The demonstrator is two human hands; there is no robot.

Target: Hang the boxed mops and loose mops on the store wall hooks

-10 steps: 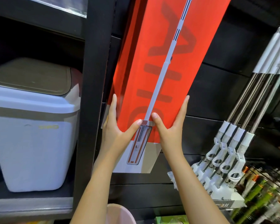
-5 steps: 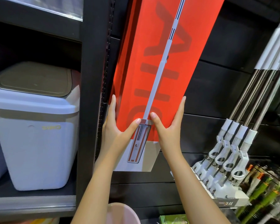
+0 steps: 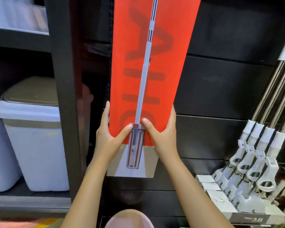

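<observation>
A tall red boxed mop [image 3: 169,46], printed with a white mop picture and a grey base panel, stands upright against the black slatted wall [image 3: 229,89]. My left hand [image 3: 109,135] grips its lower left edge, thumb across the front. On the lower right edge my right hand [image 3: 163,130] holds it the same way. The box's top runs out of view, so any hook is hidden. Several loose mops [image 3: 253,163] with steel poles and white heads hang at the right.
A black shelf post [image 3: 62,96] stands just left of the box. Behind it sit white lidded bins [image 3: 34,145] on a shelf. A pink round object [image 3: 128,219] is at the bottom edge. Boxed labels [image 3: 247,218] sit under the loose mops.
The boxed mop has swung from leaning to the right to nearly upright, and the view has shifted right. Both hands keep the same hold on its lower edges.
</observation>
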